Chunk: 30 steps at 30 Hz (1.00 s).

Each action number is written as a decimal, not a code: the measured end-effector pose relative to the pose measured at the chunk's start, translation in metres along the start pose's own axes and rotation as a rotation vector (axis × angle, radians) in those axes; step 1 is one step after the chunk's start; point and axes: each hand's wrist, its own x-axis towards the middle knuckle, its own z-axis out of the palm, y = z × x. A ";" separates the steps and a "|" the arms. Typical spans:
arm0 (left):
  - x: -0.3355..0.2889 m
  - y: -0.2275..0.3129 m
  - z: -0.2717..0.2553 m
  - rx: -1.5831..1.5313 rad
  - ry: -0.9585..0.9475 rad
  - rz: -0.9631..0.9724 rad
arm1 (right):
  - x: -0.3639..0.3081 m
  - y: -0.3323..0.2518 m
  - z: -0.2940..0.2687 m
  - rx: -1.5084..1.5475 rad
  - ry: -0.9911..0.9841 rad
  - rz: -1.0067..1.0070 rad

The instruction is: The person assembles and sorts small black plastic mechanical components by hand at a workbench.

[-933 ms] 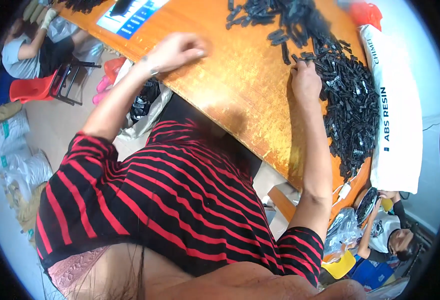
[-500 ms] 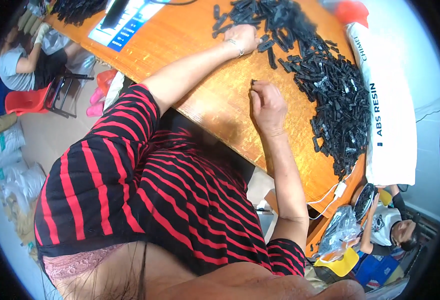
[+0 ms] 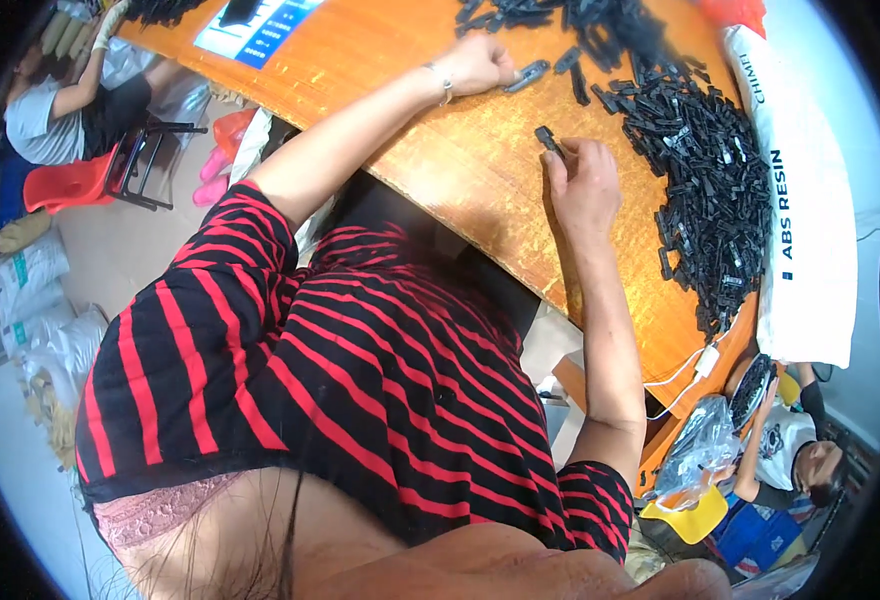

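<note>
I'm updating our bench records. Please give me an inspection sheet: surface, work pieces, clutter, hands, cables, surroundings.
Surface: wooden table, finish patchy.
Work pieces: heap of black parts on the right side.
Clutter: white sack beside the heap; blue-and-white sheet at upper left.
Hands: left hand at a loose part, grip unclear; right hand pinches a small part.
Cables: white cable near the table's right end.
Surroundings: red chair; two other people, one each side.

Small black part (image 3: 546, 134) in right hand (image 3: 587, 185), dark oblong part (image 3: 531, 75) at left hand (image 3: 475, 65)
</note>
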 end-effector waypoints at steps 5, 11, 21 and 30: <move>-0.035 0.013 0.002 -0.313 -0.192 -0.090 | 0.006 -0.003 0.018 -0.086 -0.066 0.019; -0.066 0.025 0.007 -0.455 -0.171 -0.155 | 0.015 -0.022 0.023 -0.030 -0.002 -0.040; -0.065 0.043 0.017 -0.490 -0.202 -0.156 | 0.019 -0.024 0.013 1.006 -0.174 0.668; -0.039 0.023 0.020 -0.355 -0.114 -0.044 | 0.022 -0.006 0.018 1.031 -0.311 0.838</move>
